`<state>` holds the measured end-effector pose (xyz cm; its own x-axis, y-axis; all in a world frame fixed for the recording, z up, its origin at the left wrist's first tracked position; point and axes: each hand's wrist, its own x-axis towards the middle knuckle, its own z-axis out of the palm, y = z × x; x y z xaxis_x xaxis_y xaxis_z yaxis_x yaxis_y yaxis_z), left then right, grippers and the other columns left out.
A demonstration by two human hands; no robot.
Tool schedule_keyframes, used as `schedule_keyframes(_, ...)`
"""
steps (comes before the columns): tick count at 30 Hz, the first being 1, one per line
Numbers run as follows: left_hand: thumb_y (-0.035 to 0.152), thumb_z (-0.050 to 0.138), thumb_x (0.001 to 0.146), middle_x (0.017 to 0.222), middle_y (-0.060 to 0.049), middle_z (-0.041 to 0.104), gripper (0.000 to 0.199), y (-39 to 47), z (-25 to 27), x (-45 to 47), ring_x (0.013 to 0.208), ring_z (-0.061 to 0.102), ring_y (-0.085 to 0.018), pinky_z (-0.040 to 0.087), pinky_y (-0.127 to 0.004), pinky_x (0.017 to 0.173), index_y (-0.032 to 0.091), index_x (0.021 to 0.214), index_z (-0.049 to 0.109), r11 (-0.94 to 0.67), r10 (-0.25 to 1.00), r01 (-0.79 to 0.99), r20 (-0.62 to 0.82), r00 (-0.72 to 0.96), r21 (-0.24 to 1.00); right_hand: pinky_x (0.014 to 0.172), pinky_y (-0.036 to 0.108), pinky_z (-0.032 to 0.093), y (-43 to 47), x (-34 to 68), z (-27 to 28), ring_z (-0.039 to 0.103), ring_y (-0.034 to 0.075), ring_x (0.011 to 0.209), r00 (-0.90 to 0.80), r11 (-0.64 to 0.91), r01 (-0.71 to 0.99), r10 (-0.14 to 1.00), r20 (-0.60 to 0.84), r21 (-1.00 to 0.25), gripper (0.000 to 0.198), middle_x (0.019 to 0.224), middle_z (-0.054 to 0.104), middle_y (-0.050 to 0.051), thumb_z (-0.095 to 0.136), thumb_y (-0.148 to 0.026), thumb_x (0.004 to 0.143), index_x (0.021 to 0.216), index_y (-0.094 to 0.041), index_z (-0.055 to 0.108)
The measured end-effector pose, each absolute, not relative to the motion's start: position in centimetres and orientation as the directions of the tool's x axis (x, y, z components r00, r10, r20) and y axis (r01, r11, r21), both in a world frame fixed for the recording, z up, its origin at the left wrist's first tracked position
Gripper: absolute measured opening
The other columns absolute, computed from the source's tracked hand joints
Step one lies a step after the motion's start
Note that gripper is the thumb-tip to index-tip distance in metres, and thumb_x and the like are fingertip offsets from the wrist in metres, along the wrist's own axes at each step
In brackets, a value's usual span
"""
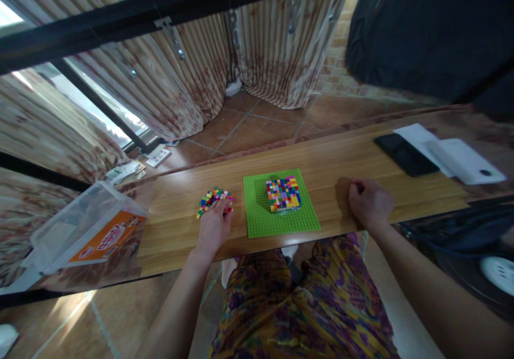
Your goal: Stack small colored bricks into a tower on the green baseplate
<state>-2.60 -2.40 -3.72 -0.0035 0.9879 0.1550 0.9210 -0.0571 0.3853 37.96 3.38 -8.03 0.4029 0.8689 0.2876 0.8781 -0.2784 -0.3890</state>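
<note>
A green studded baseplate (257, 222) lies on the wooden table in front of me. On it stands a square block of small toy bricks (283, 193) in mixed colours. Left of the plate is a loose pile of small coloured bricks (209, 197). My left hand (216, 223) is over the near side of this pile, fingers bent and drawn together. A red brick shows by its fingertips; whether it is gripped is hidden. My right hand (371, 203) rests on the table right of the plate, curled in a loose fist with nothing visible in it.
A black phone (406, 154) and a white box (468, 161) lie at the table's right end. At the left end, a clear plastic bin (90, 222) with an orange label sits tilted. Curtains (277, 48) hang beyond the table, behind a dark metal bar (193, 3).
</note>
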Motion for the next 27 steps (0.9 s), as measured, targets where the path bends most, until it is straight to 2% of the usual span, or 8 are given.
schedule_keyframes(5, 0.024, 0.06, 0.094, 0.111, -0.01, 0.077, 0.015, -2.01, -3.68, -2.92, 0.103, 0.072, -0.026, 0.057, -0.038, 0.093, 0.02, 0.104, 0.071, -0.064, 0.98, 0.901, 0.199, -0.025, 0.429, 0.069, 0.034, 0.038, 3.36, 38.04, -8.16, 0.059, 0.024, 0.081, 0.401, -0.273, 0.88, 0.866, 0.298, -0.39, 0.033, 0.098, 0.071, 0.014, 0.047, -0.033, 0.092, 0.099, -0.016, 0.075)
schedule_keyframes(9, 0.027, 0.06, 0.094, 0.096, -0.007, 0.076, 0.01, -1.8, -3.66, -2.94, 0.089, 0.072, -0.023, 0.057, -0.036, 0.085, 0.021, 0.094, 0.068, -0.027, 0.981, 0.826, 0.173, -0.086, 0.563, 0.07, 0.035, 0.038, 3.37, 38.06, -8.27, 0.06, 0.024, 0.081, 0.402, -0.267, 0.88, 0.86, 0.316, -0.394, 0.033, 0.098, 0.071, 0.014, 0.048, -0.033, 0.092, 0.099, -0.016, 0.075)
schedule_keyframes(12, 0.032, 0.061, 0.093, 0.089, -0.005, 0.075, 0.011, -1.63, -3.98, -2.88, 0.083, 0.073, -0.021, 0.057, -0.034, 0.08, 0.022, 0.089, 0.064, -0.003, 0.98, 0.684, 0.14, -0.144, 0.73, 0.07, 0.035, 0.039, 3.41, 38.09, -8.3, 0.06, 0.024, 0.082, 0.405, -0.274, 0.879, 0.861, 0.307, -0.391, 0.032, 0.098, 0.071, 0.014, 0.048, -0.032, 0.091, 0.099, -0.016, 0.076)
schedule_keyframes(16, 0.046, 0.068, 0.086, 0.098, -0.008, 0.078, 0.028, -1.54, -4.39, -2.65, 0.095, 0.075, -0.023, 0.06, -0.035, 0.082, 0.021, 0.098, 0.067, 0.028, 0.987, 0.376, 0.033, -0.156, 0.926, 0.071, 0.035, 0.04, 3.43, 38.18, -8.34, 0.06, 0.024, 0.084, 0.397, -0.27, 0.882, 0.866, 0.302, -0.386, 0.033, 0.1, 0.072, 0.014, 0.048, -0.032, 0.091, 0.101, -0.017, 0.076)
schedule_keyframes(20, 0.057, 0.076, 0.075, 0.1, -0.009, 0.08, 0.044, -1.69, -4.44, -2.45, 0.094, 0.075, -0.025, 0.061, -0.038, 0.08, 0.018, 0.097, 0.072, 0.11, 0.981, 0.234, -0.069, -0.179, 0.966, 0.07, 0.035, 0.04, 3.43, 38.27, -8.49, 0.059, 0.024, 0.082, 0.394, -0.264, 0.887, 0.861, 0.321, -0.38, 0.035, 0.097, 0.071, 0.014, 0.048, -0.033, 0.091, 0.101, -0.016, 0.076)
schedule_keyframes(27, 0.049, 0.072, 0.077, 0.095, -0.007, 0.081, 0.032, -1.6, -4.4, -2.31, 0.087, 0.075, -0.023, 0.06, -0.034, 0.075, 0.019, 0.089, 0.077, 0.079, 0.978, 0.294, -0.018, -0.207, 0.953, 0.07, 0.035, 0.04, 3.46, 38.34, -8.61, 0.059, 0.024, 0.082, 0.39, -0.257, 0.887, 0.861, 0.325, -0.382, 0.035, 0.098, 0.071, 0.014, 0.047, -0.034, 0.091, 0.099, -0.017, 0.075)
